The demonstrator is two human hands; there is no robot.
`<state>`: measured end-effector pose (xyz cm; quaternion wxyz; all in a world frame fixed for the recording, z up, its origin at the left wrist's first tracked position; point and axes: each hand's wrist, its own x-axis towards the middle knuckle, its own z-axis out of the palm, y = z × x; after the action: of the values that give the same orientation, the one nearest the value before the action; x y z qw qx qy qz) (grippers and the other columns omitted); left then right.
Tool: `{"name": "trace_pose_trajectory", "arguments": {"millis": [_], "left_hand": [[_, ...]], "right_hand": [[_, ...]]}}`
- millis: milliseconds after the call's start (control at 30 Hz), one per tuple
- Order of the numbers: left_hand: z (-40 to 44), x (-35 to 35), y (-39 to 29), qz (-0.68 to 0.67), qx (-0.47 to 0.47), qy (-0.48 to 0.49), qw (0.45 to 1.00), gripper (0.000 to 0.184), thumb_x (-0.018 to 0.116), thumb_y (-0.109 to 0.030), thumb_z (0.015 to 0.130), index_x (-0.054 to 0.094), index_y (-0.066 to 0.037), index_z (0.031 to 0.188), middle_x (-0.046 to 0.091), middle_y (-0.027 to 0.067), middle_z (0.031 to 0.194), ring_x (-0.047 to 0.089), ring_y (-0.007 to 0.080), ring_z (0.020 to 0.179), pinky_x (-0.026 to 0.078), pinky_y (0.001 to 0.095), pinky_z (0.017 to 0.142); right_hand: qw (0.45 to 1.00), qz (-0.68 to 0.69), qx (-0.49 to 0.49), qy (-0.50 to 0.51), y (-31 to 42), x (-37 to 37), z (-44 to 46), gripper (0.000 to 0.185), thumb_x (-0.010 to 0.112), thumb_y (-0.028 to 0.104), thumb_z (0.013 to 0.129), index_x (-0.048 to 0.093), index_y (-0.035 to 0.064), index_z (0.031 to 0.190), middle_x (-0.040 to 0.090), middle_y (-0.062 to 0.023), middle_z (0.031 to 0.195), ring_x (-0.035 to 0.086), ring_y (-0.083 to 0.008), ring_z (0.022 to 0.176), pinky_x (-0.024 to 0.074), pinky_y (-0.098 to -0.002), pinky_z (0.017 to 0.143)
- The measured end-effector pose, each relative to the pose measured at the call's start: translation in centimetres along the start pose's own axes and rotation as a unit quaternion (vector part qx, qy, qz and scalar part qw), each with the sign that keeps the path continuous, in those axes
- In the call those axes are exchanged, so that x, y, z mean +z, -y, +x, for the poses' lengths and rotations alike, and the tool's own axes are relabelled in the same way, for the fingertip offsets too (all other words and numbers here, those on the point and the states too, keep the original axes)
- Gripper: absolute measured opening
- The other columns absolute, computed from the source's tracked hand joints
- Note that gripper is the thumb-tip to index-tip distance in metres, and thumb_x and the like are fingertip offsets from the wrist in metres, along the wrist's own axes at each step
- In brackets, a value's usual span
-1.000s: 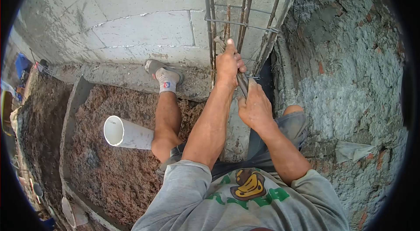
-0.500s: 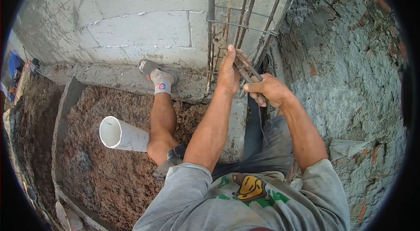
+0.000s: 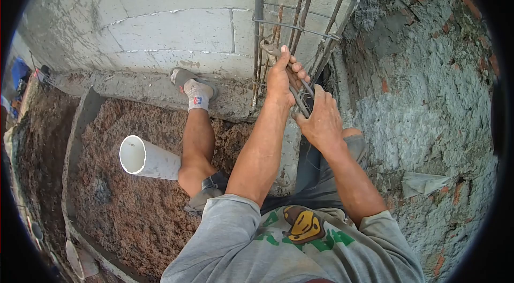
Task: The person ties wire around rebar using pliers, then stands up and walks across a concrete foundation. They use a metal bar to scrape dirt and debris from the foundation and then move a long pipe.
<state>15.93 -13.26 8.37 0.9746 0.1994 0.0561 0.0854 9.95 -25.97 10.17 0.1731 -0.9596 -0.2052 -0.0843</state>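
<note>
My left hand (image 3: 282, 82) is closed around a pair of dirty metal pincers (image 3: 269, 46), thumb pointing up along them. Their rounded head sticks out above the thumb, close to the rusty bars of the rebar cage (image 3: 303, 7). Lower down, my right hand (image 3: 323, 119) has its fingers curled over the handle end of the pincers, palm turned away from me. Its fingertips partly hide the handles. A thin wire hangs below this hand. Wire ties (image 3: 294, 27) cross the vertical bars just above my hands.
A pale block wall (image 3: 176, 28) rises ahead, with rough mortar and brick (image 3: 412, 101) at the right. My left foot (image 3: 197, 93) is on the concrete ledge. A white pipe (image 3: 160, 160) stands out of the reddish soil (image 3: 128, 219) at the left.
My right hand has turned over and shifted its grip, its fingers now on top of the handles. My left hand keeps hold of the pincers in nearly the same place.
</note>
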Motion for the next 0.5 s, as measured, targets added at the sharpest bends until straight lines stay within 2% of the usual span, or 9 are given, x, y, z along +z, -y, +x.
{"name": "trace_pose_trajectory", "arguments": {"millis": [33,100,133,233,267,333,367,433,500], "left_hand": [[0.0,0.5,0.2,0.001,-0.002,-0.001,1.000,0.035,0.056,-0.042,0.093,0.049,-0.010,0.079,0.048,0.0007,0.061,0.050,0.0151,0.052,0.048,0.0333,0.052],[0.0,1.7,0.5,0.047,0.043,-0.072,0.995,0.037,0.056,-0.043,0.093,0.049,-0.009,0.080,0.049,0.0012,0.062,0.050,0.0151,0.052,0.047,0.0328,0.051],[-0.1,2.4,0.8,0.069,0.061,-0.115,0.989,0.038,0.055,-0.042,0.094,0.050,-0.008,0.078,0.049,0.0016,0.061,0.049,0.0148,0.050,0.046,0.0324,0.048],[0.7,2.9,1.8,0.091,0.110,-0.160,0.977,0.038,0.054,-0.040,0.094,0.051,-0.007,0.075,0.050,0.0022,0.060,0.049,0.0147,0.048,0.044,0.0326,0.044],[0.8,2.7,1.9,0.117,0.110,-0.159,0.974,0.037,0.052,-0.040,0.095,0.051,-0.005,0.081,0.049,0.0019,0.062,0.050,0.0145,0.050,0.048,0.0347,0.048],[0.9,2.3,2.0,0.145,0.112,-0.166,0.969,0.039,0.052,-0.041,0.095,0.051,-0.005,0.081,0.049,0.0023,0.062,0.049,0.0143,0.050,0.046,0.0332,0.048],[1.0,1.8,1.9,0.176,0.113,-0.175,0.962,0.041,0.052,-0.043,0.094,0.051,-0.004,0.081,0.049,0.0027,0.062,0.049,0.0140,0.049,0.045,0.0318,0.047],[1.1,0.4,2.0,0.222,0.117,-0.166,0.954,0.044,0.051,-0.047,0.093,0.051,-0.005,0.082,0.050,0.0034,0.064,0.049,0.0139,0.050,0.044,0.0307,0.047],[1.0,0.0,1.7,0.267,0.122,-0.149,0.944,0.047,0.051,-0.051,0.092,0.051,-0.005,0.083,0.051,0.0040,0.066,0.049,0.0137,0.052,0.042,0.0296,0.047]], "right_hand": [[1.000,0.001,0.002,0.001,-0.1,0.1,-0.2,0.079,0.077,0.024,0.069,0.037,-0.0082,0.129,0.051,-0.0195,0.113,0.051,-0.0335,0.107,0.0436,-0.0445,0.085],[0.981,-0.144,-0.044,-0.121,-0.3,0.8,-0.1,0.072,0.071,0.016,0.072,0.037,-0.0084,0.130,0.051,-0.0178,0.109,0.051,-0.0319,0.101,0.0419,-0.0443,0.081],[0.985,-0.143,-0.007,-0.101,-0.4,1.2,0.3,0.068,0.065,0.010,0.073,0.037,-0.0085,0.131,0.051,-0.0181,0.109,0.050,-0.0317,0.100,0.0396,-0.0434,0.079],[0.982,-0.145,0.036,-0.115,-0.2,1.5,1.4,0.056,0.063,0.011,0.075,0.045,-0.0087,0.123,0.054,-0.0178,0.102,0.053,-0.0335,0.096,0.0428,-0.0455,0.077],[0.982,-0.148,0.036,-0.114,-0.5,1.9,1.7,0.056,0.063,0.011,0.075,0.045,-0.0087,0.123,0.054,-0.0178,0.102,0.053,-0.0335,0.096,0.0428,-0.0455,0.077],[0.993,-0.075,0.034,-0.082,-1.2,2.7,2.5,0.040,0.061,0.011,0.077,0.052,-0.0098,0.110,0.060,-0.0204,0.090,0.060,-0.0376,0.088,0.0466,-0.0492,0.074],[0.994,-0.074,0.032,-0.079,-1.0,2.7,2.7,0.040,0.061,0.011,0.077,0.052,-0.0098,0.110,0.060,-0.0204,0.090,0.060,-0.0376,0.088,0.0466,-0.0492,0.074],[0.998,0.010,0.061,-0.017,-0.9,2.6,2.7,0.024,0.059,0.012,0.079,0.058,-0.0073,0.093,0.063,-0.0241,0.078,0.063,-0.0420,0.081,0.0486,-0.0494,0.074],[0.997,0.053,0.048,0.016,-1.5,2.5,3.1,0.023,0.059,0.015,0.080,0.059,-0.0063,0.089,0.063,-0.0255,0.077,0.063,-0.0424,0.081,0.0483,-0.0489,0.075]]}}
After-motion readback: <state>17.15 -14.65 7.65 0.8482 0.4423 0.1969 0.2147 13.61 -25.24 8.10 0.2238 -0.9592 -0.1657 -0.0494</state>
